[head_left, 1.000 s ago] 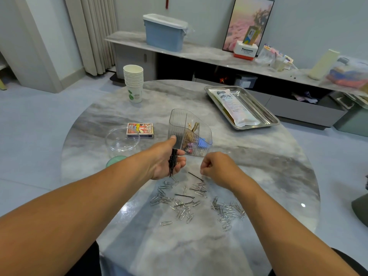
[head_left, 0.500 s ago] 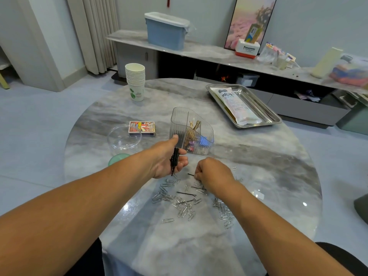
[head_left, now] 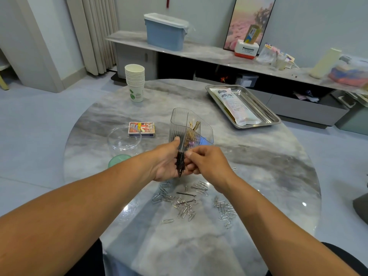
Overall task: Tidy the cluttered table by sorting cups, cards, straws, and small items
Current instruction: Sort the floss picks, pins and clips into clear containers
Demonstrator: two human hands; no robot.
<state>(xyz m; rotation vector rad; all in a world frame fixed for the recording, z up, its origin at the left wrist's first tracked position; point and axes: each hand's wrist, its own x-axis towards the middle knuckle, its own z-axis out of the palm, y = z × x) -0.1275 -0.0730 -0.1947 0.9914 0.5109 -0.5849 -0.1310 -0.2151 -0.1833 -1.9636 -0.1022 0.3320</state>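
Left hand (head_left: 167, 164): curled round bundle of black hairpins (head_left: 180, 163). Right hand (head_left: 207, 162): fingertips pinching at bundle. Organizer (head_left: 191, 128) just beyond; paperclips (head_left: 183, 208) nearer.

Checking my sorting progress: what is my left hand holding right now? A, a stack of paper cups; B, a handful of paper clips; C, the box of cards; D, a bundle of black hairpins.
D: the left hand grips a bundle of black hairpins, upright in its fingers.

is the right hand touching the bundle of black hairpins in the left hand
Touching. The head view shows the right hand with thumb and fingertips against the bundle of black hairpins, which the left hand grips upright, with no gap between them.
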